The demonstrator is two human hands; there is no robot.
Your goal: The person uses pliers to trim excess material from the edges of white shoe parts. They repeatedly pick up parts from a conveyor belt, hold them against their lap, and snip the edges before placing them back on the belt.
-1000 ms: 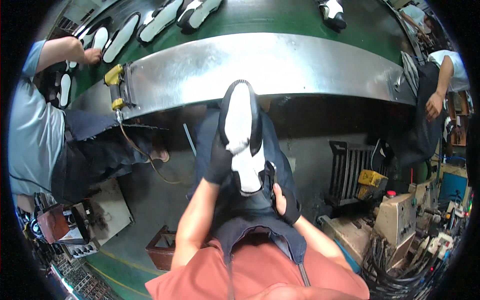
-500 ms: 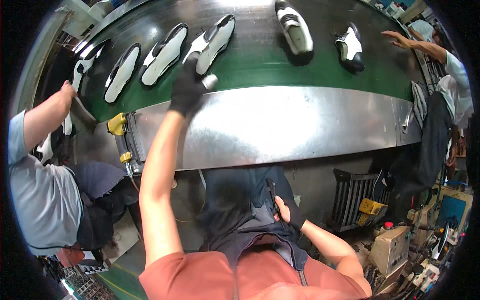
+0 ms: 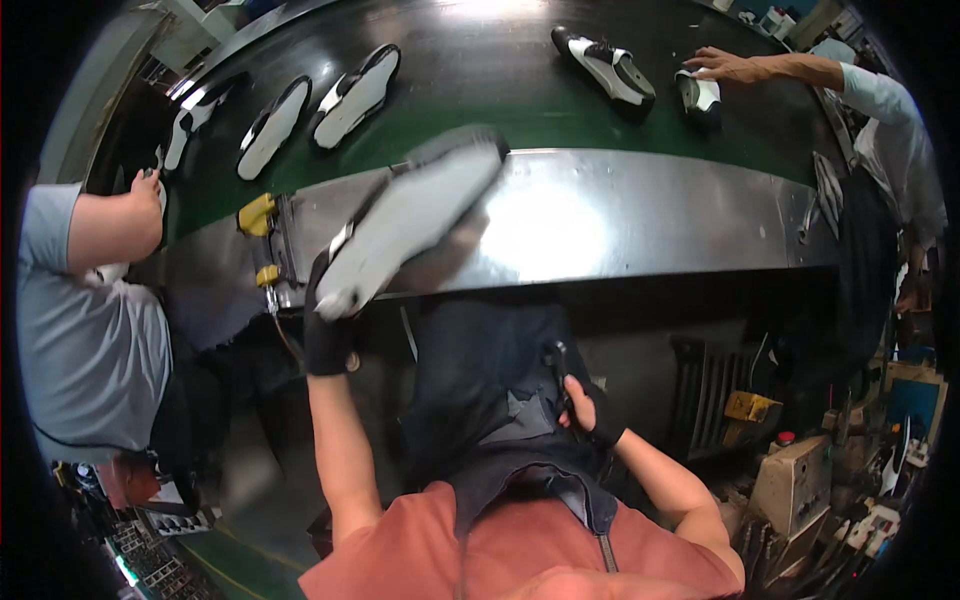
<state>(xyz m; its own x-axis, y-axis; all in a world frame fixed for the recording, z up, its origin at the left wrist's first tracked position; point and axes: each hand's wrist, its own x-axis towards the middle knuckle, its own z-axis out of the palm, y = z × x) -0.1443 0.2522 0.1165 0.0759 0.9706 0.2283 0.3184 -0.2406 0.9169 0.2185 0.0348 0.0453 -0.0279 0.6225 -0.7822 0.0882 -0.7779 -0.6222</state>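
Note:
My left hand point(image 3: 333, 335), in a black fingerless glove, grips a shoe point(image 3: 410, 220) by one end. The shoe hangs tilted over the metal ledge, its pale sole turned up and a dark upper along its edge; motion blurs it. Close to my lap, my right hand point(image 3: 592, 412), in a similar dark glove, is closed round a slim dark hand tool point(image 3: 558, 368). Its upper end shows above my fingers, but its exact kind is unclear. On the green and black belt point(image 3: 480, 75) lie two sole-up shoes point(image 3: 358, 98) near the left-centre.
The steel ledge point(image 3: 670, 215) runs before me, with a yellow-ended clamp-like device point(image 3: 257, 215) at its left. Co-workers stand both sides; the right one's hand point(image 3: 725, 65) touches a black-and-white shoe point(image 3: 698, 98). Another shoe point(image 3: 605, 68) lies beside it. A machine box point(image 3: 790, 485) stands lower right.
My left hand has taken a shoe off the belt and drawn it back toward me. The right co-worker's hand has reached a shoe. My right hand stays near my lap with the tool.

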